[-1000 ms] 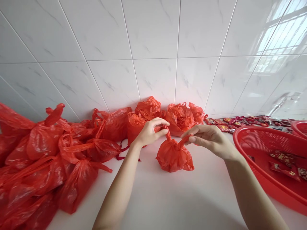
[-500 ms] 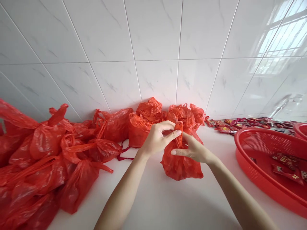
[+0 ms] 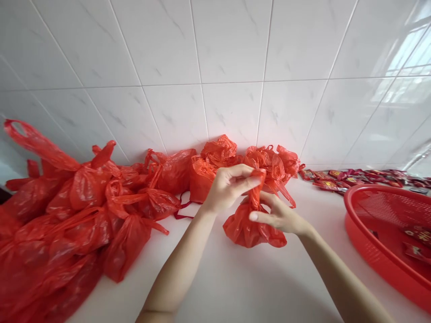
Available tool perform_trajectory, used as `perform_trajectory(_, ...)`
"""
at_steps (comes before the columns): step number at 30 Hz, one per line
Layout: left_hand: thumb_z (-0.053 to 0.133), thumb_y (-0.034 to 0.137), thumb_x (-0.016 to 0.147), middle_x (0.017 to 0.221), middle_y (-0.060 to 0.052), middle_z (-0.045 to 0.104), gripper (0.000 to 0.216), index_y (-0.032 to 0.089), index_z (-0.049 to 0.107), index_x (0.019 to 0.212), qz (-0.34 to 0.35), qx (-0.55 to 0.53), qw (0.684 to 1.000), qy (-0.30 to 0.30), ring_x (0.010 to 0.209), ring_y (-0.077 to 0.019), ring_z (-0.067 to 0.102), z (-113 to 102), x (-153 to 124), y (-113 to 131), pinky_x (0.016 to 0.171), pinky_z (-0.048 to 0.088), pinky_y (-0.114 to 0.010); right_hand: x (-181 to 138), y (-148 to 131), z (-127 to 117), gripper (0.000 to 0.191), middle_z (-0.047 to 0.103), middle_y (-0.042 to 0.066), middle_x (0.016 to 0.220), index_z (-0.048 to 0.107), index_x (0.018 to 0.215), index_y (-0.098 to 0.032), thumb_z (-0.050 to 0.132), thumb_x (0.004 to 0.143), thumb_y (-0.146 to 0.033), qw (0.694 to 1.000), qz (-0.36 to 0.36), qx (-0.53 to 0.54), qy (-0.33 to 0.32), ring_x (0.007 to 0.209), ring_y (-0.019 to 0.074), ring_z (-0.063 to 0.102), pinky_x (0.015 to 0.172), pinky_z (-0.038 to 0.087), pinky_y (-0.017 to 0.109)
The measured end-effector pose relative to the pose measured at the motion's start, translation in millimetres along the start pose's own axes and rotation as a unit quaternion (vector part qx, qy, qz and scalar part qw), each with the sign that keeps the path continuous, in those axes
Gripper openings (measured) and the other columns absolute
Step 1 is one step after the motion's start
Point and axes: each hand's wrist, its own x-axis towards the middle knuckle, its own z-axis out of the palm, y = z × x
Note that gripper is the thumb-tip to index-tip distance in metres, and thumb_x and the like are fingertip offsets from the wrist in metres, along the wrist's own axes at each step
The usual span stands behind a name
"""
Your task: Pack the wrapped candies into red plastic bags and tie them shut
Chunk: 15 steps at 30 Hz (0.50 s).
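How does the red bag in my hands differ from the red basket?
The bag is thin and crumpled; the basket looks stiff, with a perforated wall. The bag is smaller than the basket. The bag's neck is gathered, its top pinched by your left hand; the basket is open, with packets inside. Both are red.

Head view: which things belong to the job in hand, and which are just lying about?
In the job: held bag; left hand pinching its top; right hand at its neck.

Seemingly lying about: bag pile; bags at back; packets; basket; strap.
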Motion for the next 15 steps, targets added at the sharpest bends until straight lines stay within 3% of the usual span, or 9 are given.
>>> perform_trajectory(4, 0.078, 0.044, 0.079, 0.087, -0.004, 0.071, 0.026, 0.019, 0.073, 0.076, 0.023, -0.010, 1.000, 0.006, 0.084, -0.0182, 0.066, 7.1, -2.6, 2.3, 0.077, 0.055, -0.032, -3.4, -9.1, -9.6, 0.031, 0.065, 0.001, 0.077, 0.068, 0.083, -0.018, 0.064, 0.092, -0.048, 1.000, 0.021, -0.004, 0.022, 0.071, 0.0158, 0.058, 0.065, 0.049, 0.027)
perform_trajectory(6, 0.080, 0.044, 0.077, 0.111, -0.006, 0.071, 0.028, 0.021, 0.075, 0.094, 0.023, -0.028, 0.999, 0.023, 0.093, -0.0200, 0.067, 6.0, -2.4, 0.3, 0.083, 0.056, -0.034, -4.7, -13.9, -12.6, 0.035, 0.063, 0.000, 0.072, 0.069, 0.078, -0.018, 0.066, 0.090, -0.050, 0.998, 0.038, -0.012, 0.051, 0.066, 0.0156, 0.057, 0.062, 0.048, 0.027)
perform_trajectory(9, 0.087, 0.040, 0.070, 0.152, -0.007, 0.048, 0.066, 0.032, 0.062, 0.130, -0.017, -0.028, 0.999, 0.004, 0.110, -0.0245, 0.065, 3.5, -2.2, -3.9, 0.090, 0.056, -0.038, -7.2, -21.9, -15.3, 0.040, 0.061, 0.000, 0.064, 0.070, 0.073, -0.018, 0.068, 0.086, -0.056, 0.994, 0.038, -0.016, 0.099, 0.059, 0.0155, 0.054, 0.056, 0.046, 0.028)
perform_trajectory(11, 0.086, 0.038, 0.071, 0.150, -0.008, 0.050, 0.067, 0.032, 0.061, 0.132, -0.041, -0.003, 0.997, -0.060, 0.112, -0.0256, 0.065, 5.0, -2.9, -6.6, 0.094, 0.055, -0.040, -9.0, -27.9, -16.6, 0.043, 0.061, 0.000, 0.062, 0.070, 0.071, -0.018, 0.067, 0.085, -0.058, 0.993, 0.026, -0.019, 0.116, 0.058, 0.0161, 0.055, 0.055, 0.047, 0.029)
perform_trajectory(14, 0.070, 0.041, 0.089, 0.122, -0.007, 0.068, 0.027, 0.023, 0.074, 0.109, -0.034, 0.057, 0.985, -0.157, 0.110, -0.0246, 0.066, 13.8, -5.9, -10.3, 0.098, 0.053, -0.038, -12.0, -36.5, -20.4, 0.043, 0.066, 0.002, 0.065, 0.072, 0.071, -0.019, 0.067, 0.086, -0.059, 0.993, 0.015, -0.043, 0.108, 0.061, 0.0178, 0.060, 0.056, 0.050, 0.029)
perform_trajectory(15, 0.063, 0.042, 0.093, 0.115, -0.006, 0.070, 0.024, 0.022, 0.075, 0.102, -0.026, 0.078, 0.983, -0.165, 0.109, -0.0240, 0.066, 17.3, -7.4, -11.4, 0.098, 0.052, -0.037, -13.4, -38.8, -22.8, 0.041, 0.068, 0.002, 0.067, 0.073, 0.073, -0.019, 0.067, 0.085, -0.058, 0.994, 0.017, -0.063, 0.090, 0.062, 0.0183, 0.061, 0.055, 0.051, 0.029)
